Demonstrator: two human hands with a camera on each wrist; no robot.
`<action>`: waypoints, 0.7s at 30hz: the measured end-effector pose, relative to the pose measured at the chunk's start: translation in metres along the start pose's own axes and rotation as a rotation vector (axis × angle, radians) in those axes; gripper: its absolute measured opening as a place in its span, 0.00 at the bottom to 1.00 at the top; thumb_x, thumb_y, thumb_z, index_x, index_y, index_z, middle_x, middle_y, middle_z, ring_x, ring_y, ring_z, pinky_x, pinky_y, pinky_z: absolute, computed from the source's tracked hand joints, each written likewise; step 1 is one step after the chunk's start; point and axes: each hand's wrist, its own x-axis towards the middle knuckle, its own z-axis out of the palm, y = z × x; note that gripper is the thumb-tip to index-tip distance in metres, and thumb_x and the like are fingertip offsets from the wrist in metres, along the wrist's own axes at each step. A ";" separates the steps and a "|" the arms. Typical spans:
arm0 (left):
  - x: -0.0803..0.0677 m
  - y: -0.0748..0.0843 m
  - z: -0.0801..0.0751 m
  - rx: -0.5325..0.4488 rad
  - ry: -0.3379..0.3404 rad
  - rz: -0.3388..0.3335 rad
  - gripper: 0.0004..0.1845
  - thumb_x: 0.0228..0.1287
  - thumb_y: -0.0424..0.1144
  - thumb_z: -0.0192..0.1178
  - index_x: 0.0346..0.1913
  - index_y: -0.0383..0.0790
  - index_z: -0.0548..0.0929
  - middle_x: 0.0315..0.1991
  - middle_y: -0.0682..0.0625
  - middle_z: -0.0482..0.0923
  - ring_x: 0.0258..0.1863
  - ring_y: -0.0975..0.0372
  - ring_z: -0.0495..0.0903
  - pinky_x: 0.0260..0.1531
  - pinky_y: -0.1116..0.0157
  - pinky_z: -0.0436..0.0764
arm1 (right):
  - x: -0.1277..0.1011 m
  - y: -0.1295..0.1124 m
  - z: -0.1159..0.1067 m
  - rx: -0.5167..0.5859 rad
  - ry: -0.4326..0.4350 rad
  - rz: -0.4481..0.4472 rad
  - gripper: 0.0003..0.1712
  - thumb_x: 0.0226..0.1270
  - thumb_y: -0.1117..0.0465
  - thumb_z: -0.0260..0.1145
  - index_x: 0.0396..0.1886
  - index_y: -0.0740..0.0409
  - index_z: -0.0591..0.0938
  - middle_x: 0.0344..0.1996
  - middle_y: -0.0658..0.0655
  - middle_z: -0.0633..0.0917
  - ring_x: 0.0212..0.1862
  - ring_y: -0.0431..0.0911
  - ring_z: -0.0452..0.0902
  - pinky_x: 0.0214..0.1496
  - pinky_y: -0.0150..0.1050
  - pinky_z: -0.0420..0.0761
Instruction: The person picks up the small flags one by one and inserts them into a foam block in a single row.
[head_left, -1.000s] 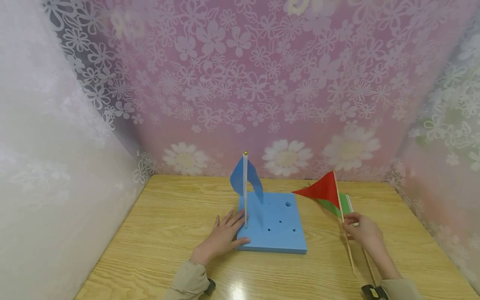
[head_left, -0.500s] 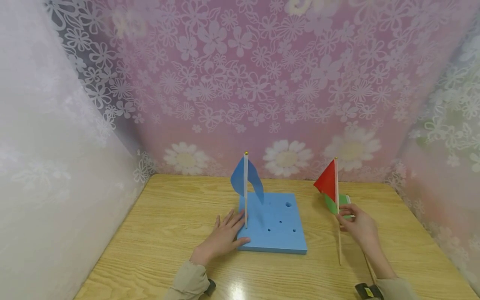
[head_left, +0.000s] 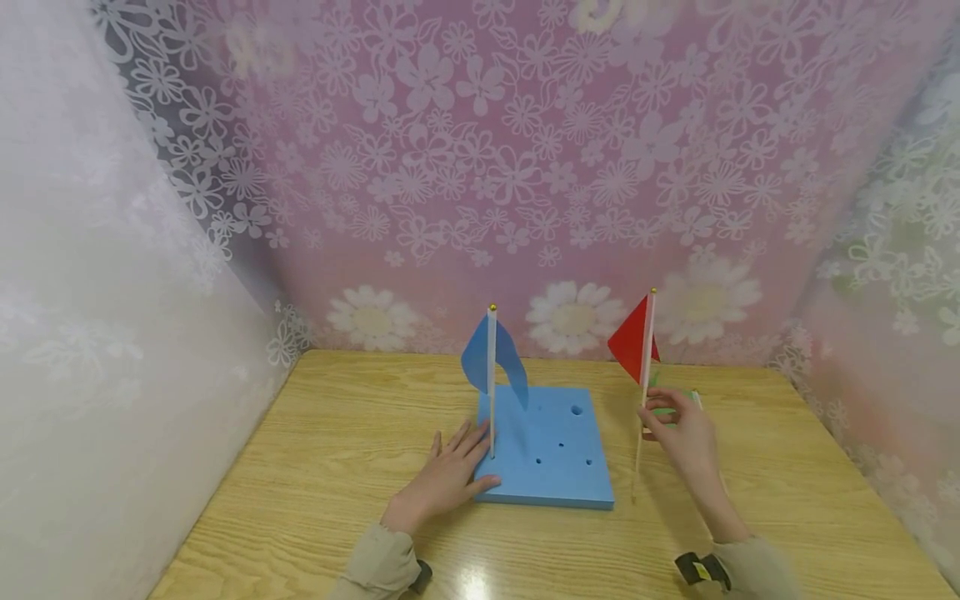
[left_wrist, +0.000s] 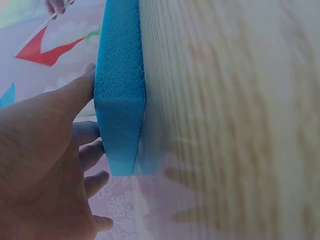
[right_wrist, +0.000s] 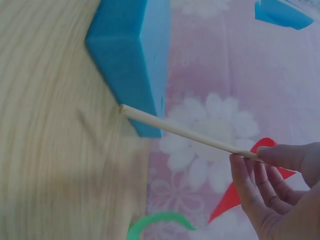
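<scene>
My right hand (head_left: pixel 682 433) pinches the wooden stick of a red flag (head_left: pixel 633 342) between thumb and fingers, holding it nearly upright to the right of a blue foam block (head_left: pixel 555 483). In the right wrist view the stick's bare lower end (right_wrist: pixel 150 119) sticks out past the fingertips, above the table. My left hand (head_left: pixel 442 483) lies with spread fingers on the block's left edge. A blue flag (head_left: pixel 480 358) stands upright in the block beside those fingers. Several holes show in the block's top. Behind my right hand lies a green flag (head_left: pixel 693 400), mostly hidden.
The blue block rests on a wood-grain table (head_left: pixel 337 400). A pink floral backdrop (head_left: pixel 450 208) rises along the table's back edge, with pale patterned cloth on the left (head_left: pixel 135 333) and right sides.
My right hand has moved left towards the block with the red flag, lifting it and turning it from leaning to nearly upright. The left hand and the block have stayed put.
</scene>
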 end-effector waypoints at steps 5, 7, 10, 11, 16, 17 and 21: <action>0.000 0.000 0.000 0.000 0.003 0.002 0.39 0.76 0.57 0.54 0.81 0.43 0.58 0.81 0.46 0.51 0.80 0.44 0.46 0.71 0.30 0.47 | 0.005 -0.010 0.017 0.060 0.012 0.008 0.19 0.68 0.68 0.70 0.56 0.69 0.79 0.44 0.69 0.84 0.35 0.48 0.86 0.31 0.36 0.88; 0.000 0.000 0.001 -0.001 0.004 0.003 0.39 0.76 0.57 0.54 0.81 0.42 0.58 0.81 0.46 0.51 0.80 0.43 0.46 0.71 0.30 0.47 | 0.007 -0.015 0.023 0.064 0.019 0.000 0.19 0.68 0.69 0.71 0.56 0.69 0.79 0.43 0.68 0.84 0.36 0.53 0.86 0.31 0.36 0.88; 0.000 -0.001 0.001 -0.001 0.004 0.003 0.39 0.76 0.58 0.54 0.81 0.43 0.58 0.81 0.46 0.51 0.80 0.43 0.45 0.71 0.30 0.47 | 0.008 -0.021 0.031 0.055 0.034 -0.026 0.18 0.67 0.69 0.71 0.54 0.68 0.81 0.42 0.67 0.85 0.36 0.52 0.87 0.30 0.34 0.88; 0.000 -0.001 0.001 -0.001 0.004 0.003 0.39 0.75 0.58 0.54 0.81 0.43 0.58 0.81 0.46 0.51 0.80 0.43 0.45 0.71 0.30 0.47 | 0.009 -0.023 0.034 0.054 0.040 -0.035 0.17 0.66 0.70 0.71 0.53 0.68 0.81 0.41 0.67 0.85 0.35 0.50 0.87 0.30 0.34 0.88; 0.000 -0.001 0.001 0.003 0.005 -0.001 0.39 0.75 0.58 0.55 0.80 0.43 0.58 0.81 0.46 0.51 0.80 0.43 0.46 0.72 0.30 0.47 | 0.009 -0.032 0.046 0.080 0.054 -0.066 0.17 0.66 0.70 0.72 0.53 0.67 0.81 0.41 0.66 0.86 0.34 0.45 0.86 0.31 0.34 0.87; 0.000 -0.001 0.001 0.003 0.005 -0.002 0.39 0.75 0.57 0.55 0.80 0.43 0.58 0.81 0.46 0.51 0.80 0.43 0.46 0.72 0.31 0.46 | 0.009 -0.034 0.049 0.088 0.056 -0.072 0.17 0.66 0.69 0.72 0.53 0.67 0.81 0.41 0.66 0.86 0.35 0.46 0.87 0.31 0.33 0.87; 0.000 -0.001 0.000 0.000 0.006 -0.004 0.39 0.75 0.57 0.55 0.80 0.43 0.58 0.81 0.46 0.51 0.80 0.43 0.46 0.72 0.31 0.46 | 0.008 -0.043 0.059 0.153 0.064 -0.082 0.18 0.66 0.68 0.73 0.53 0.67 0.81 0.42 0.65 0.85 0.37 0.55 0.86 0.33 0.35 0.88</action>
